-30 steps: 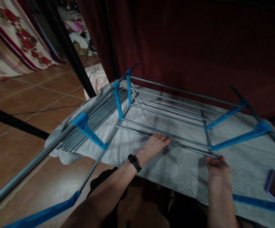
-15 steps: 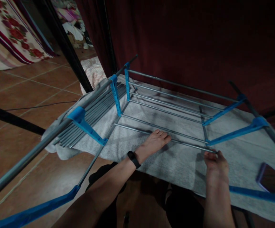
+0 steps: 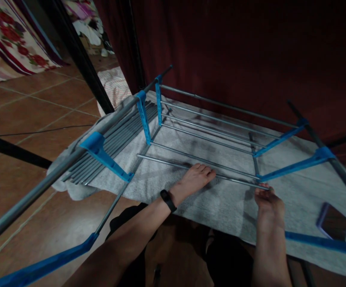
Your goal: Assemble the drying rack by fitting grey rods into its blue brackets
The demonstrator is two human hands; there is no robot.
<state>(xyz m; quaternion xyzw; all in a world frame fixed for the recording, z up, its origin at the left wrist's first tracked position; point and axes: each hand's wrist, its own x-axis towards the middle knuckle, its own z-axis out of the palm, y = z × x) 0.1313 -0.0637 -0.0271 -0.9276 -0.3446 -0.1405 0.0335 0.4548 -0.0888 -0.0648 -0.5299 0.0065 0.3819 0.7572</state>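
The grip of left hand and right hand is closed on a rod by the worktop's near edge; through uneven lifting, a blue bracket might be knocked.

Your light is dim: the curtain sinks nearly to black at upper right, while pale glare spreads on the floor, lower left. A soft shadow marks the cloth beside your right hand. At right the phone looks blurred; shapes stretch toward the edges.
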